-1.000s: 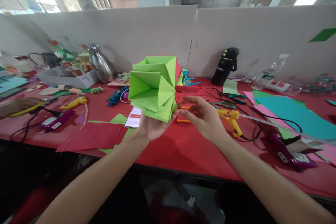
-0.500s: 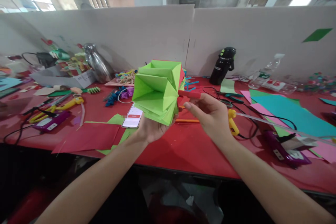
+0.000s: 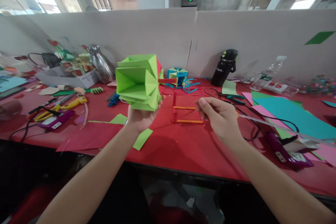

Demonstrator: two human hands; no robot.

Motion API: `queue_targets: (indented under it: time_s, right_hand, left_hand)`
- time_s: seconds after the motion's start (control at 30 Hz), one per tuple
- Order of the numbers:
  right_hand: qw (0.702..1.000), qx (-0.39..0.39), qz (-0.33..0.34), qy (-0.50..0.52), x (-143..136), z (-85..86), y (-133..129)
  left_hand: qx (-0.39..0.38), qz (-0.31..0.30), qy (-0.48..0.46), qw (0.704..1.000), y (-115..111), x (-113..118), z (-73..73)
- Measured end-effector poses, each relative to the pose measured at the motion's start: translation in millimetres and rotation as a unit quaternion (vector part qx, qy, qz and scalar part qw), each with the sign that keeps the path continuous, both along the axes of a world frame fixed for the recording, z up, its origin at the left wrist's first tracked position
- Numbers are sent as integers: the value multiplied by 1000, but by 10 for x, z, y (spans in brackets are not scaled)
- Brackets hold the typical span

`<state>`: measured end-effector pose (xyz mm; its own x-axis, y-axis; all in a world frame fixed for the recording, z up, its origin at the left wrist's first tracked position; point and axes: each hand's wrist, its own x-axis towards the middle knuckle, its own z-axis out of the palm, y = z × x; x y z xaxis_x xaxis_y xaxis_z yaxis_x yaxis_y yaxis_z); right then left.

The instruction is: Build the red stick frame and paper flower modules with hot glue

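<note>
My left hand holds up a folded bright green paper ornament from below, its pleats spread like open pockets. Some red paper shows at the ornament's right side, and a narrow red strip sticks out to the right from it. My right hand is apart from the ornament, thumb and forefinger pressed together; what they pinch, if anything, I cannot make out. Beside those fingertips is a small frame of red and orange paper strips, its right end partly hidden by the hand.
Behind stand blue strip-built paper pieces and a black bottle. Coloured sheets and a purple power strip lie right. To the left are a yellow glue gun, a red sheet and a metal jug.
My left hand has carried the green ornament leftward and slightly up. My right hand has let go of the red strip and moved a little right, uncovering more of the strip frame.
</note>
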<state>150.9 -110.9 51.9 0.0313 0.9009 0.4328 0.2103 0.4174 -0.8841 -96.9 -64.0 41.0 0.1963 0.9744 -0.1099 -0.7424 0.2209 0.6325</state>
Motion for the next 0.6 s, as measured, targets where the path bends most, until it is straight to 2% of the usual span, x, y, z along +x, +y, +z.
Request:
queue_targets:
  time_s: [0.07, 0.13, 0.23, 0.3, 0.4, 0.5, 0.6]
  right_hand:
    - [999, -32, 32, -9, 66, -61, 10]
    - [992, -79, 76, -59, 126, -137, -12]
    - [963, -146, 148, -174, 199, -250, -96]
    - [934, -178, 207, -231, 234, -298, -162]
    - [898, -223, 281, -255, 261, -312, -242]
    - [882, -246, 301, -266, 267, -286, -286]
    - [878, -237, 305, -284, 283, -268, -295]
  left_hand:
    - [8, 61, 9, 998, 128, -144, 8]
    - [20, 130, 11, 991, 267, -252, -1]
    - [37, 185, 21, 982, 485, -313, -55]
    - [42, 207, 36, 977, 630, -291, -110]
    - [50, 241, 91, 965, 828, -200, -208]
    - [81, 273, 168, 944, 988, -88, -305]
    - [153, 311, 247, 905, 1093, 10, -389]
